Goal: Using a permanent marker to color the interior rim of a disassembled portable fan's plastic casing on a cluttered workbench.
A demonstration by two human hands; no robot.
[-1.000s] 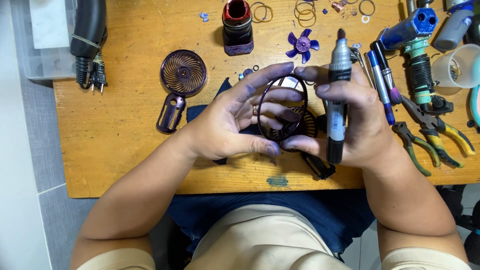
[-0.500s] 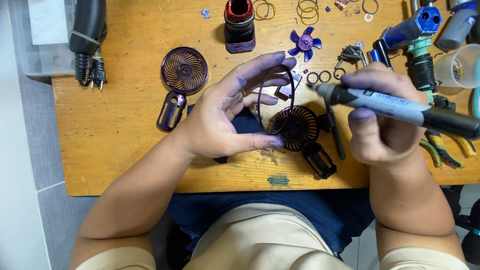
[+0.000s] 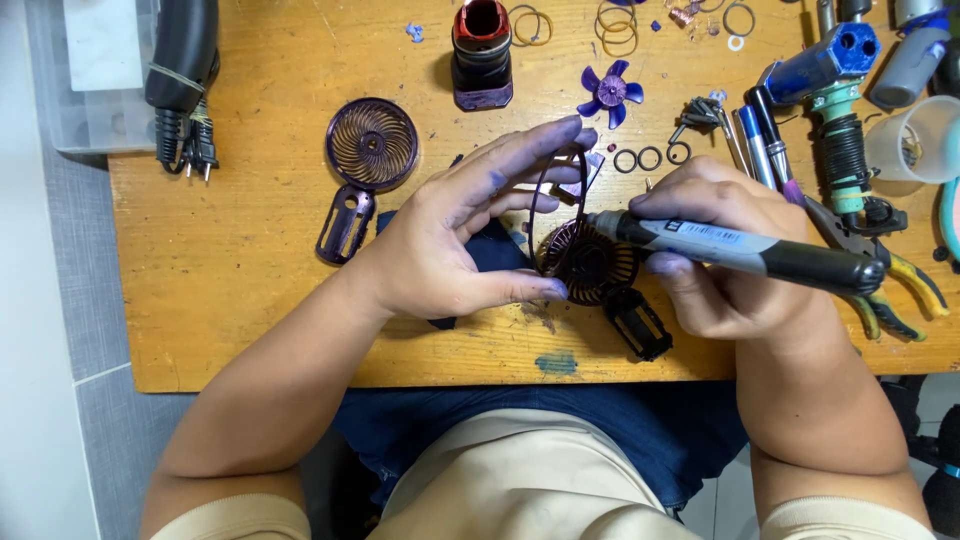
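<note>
My left hand [image 3: 462, 238] pinches a thin dark purple ring [image 3: 556, 205] upright between thumb and fingertips, over the middle of the wooden table [image 3: 250, 300]. In my right hand [image 3: 722, 248] lies a grey and black marker pen [image 3: 742, 248], held sideways with its tip pointing left at the ring. Just below the ring, a round dark purple fan grille [image 3: 590, 262] rests on the table, partly hidden by both hands. A small black rectangular frame [image 3: 638, 322] sits beside it, under my right hand.
A second purple grille [image 3: 372, 144] and a slotted purple cover [image 3: 346, 222] lie left. A red and purple housing [image 3: 481, 52], purple fan blade [image 3: 608, 90], small rings [image 3: 650, 158] and wire loops sit at the back. Pens, pliers [image 3: 890, 275], blue tools, clear cup crowd the right. Black plug [image 3: 186, 70] far left.
My right hand has turned the marker from upright to lying sideways and brought its tip to the ring. My left hand has tilted the ring upright, away from the grille.
</note>
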